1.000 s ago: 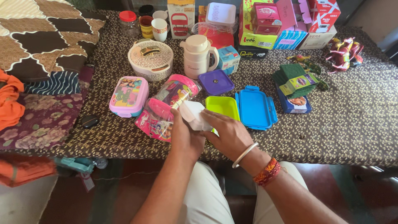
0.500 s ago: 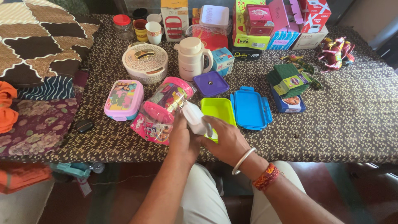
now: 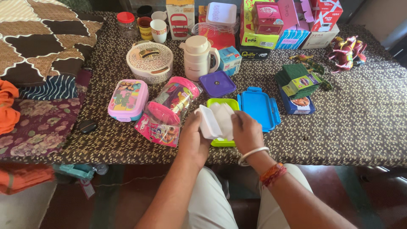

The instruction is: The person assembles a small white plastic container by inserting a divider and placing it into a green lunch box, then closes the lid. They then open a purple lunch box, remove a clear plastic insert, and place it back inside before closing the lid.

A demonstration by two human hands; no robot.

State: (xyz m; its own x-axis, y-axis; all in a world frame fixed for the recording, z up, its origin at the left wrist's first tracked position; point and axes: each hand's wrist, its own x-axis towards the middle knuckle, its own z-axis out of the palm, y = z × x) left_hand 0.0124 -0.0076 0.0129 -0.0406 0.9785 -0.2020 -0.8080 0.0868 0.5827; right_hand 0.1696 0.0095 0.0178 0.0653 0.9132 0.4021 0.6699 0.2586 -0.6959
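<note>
Fingers of both my hands, left hand (image 3: 196,138) and right hand (image 3: 246,132), clamp the white container (image 3: 216,121) (perhaps two nested pieces); best kept level above the green lid (image 3: 223,104).

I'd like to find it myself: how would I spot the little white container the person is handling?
Start at the patterned tablecloth and go to its near edge, where the left hand and right hand meet. The small white container sits between them, just above a lime-green lid. It's the only plain white, undecorated box among colourful neighbours.

Soft even daylight, sharp focus
</note>
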